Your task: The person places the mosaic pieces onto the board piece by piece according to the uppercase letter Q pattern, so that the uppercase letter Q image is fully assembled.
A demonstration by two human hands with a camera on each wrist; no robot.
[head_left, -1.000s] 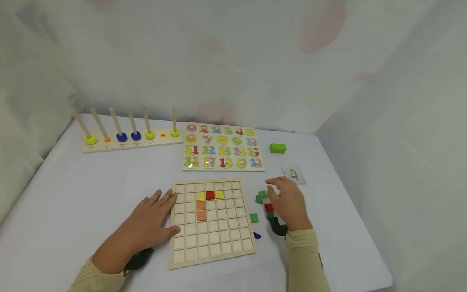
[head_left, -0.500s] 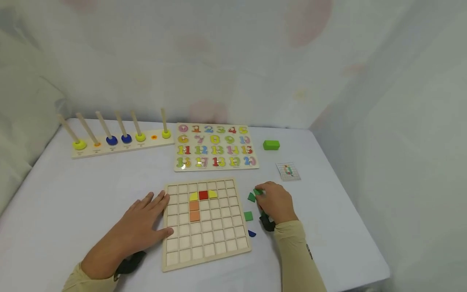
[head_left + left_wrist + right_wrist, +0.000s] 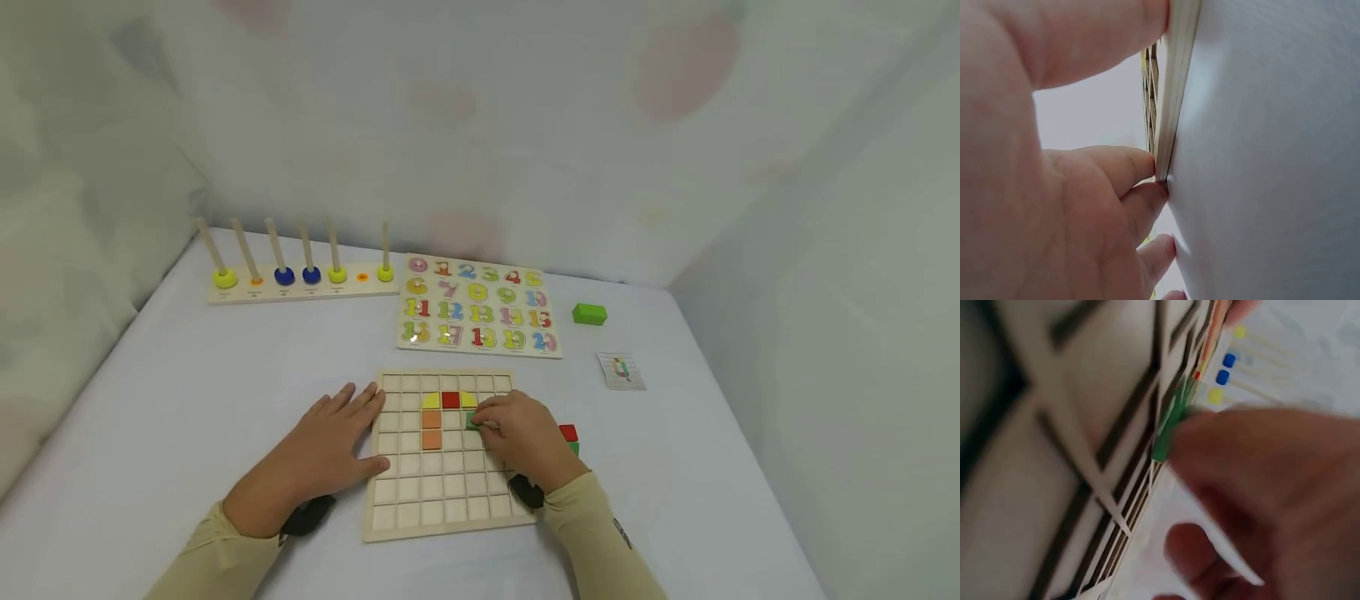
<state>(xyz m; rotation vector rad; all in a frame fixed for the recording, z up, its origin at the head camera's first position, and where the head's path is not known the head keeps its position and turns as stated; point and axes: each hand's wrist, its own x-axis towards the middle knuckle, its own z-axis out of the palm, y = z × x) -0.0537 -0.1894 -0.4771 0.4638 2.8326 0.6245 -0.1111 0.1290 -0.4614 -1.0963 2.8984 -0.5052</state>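
My right hand (image 3: 528, 437) pinches a green tile (image 3: 472, 421) over a cell of the wooden grid board (image 3: 420, 490), just below the right yellow piece (image 3: 468, 400). In the right wrist view the green tile (image 3: 1169, 428) is at the board's surface; whether it is fully seated cannot be told. Another yellow piece (image 3: 431, 401), a red tile (image 3: 450, 400) and two orange tiles (image 3: 431, 429) sit in nearby cells. My left hand (image 3: 318, 458) lies with spread fingers at the board's left edge; in the left wrist view its fingertips (image 3: 1144, 164) touch the board's side (image 3: 1175, 94).
A loose red tile (image 3: 568, 432) and part of a green tile (image 3: 574, 447) lie right of my right hand. Behind the board are a number puzzle (image 3: 480, 325), a peg abacus (image 3: 292, 289), a green block (image 3: 589, 314) and a small pattern card (image 3: 622, 372).
My right hand took a green tile from the loose pieces and moved left with it onto the board. My left hand keeps its place at the board's edge. The head view has shifted.
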